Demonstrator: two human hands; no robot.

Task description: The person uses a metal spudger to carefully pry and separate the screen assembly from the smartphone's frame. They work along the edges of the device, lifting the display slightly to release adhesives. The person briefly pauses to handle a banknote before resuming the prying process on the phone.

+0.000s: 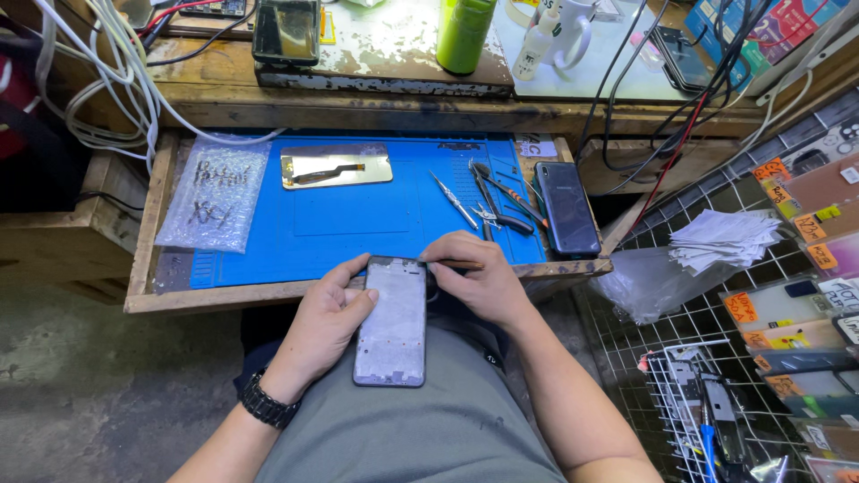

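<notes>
Left hand [324, 315] grips the phone frame [392, 322] along its left edge, thumb over the top-left corner, fingers curled under the side. The frame lies face up on the person's lap, long axis pointing away from the body, its top end just at the front lip of the wooden drawer tray [148, 234]. Black watch [267, 404] on the left wrist.

Right hand [476, 279] sits at the frame's top-right corner, fingers [445, 258] pressed together and pinching a thin metal tool [458, 265] that lies roughly level; its tip is hidden, so can't tell if it touches the frame.

Blue mat [358, 224] lines the tray. On it:
- loose screen panel with ribbon cable [335, 166], far left-centre
- tweezers [455, 199] and black-handled cutters [503, 201], right of centre, close together
- dark phone [567, 208] on the mat's right edge, back up
- bubble-wrap bag [215, 197] just left of the mat

Wooden counter [358, 94] beyond the tray carries a green bottle [464, 34] and a white mug [573, 31].
</notes>
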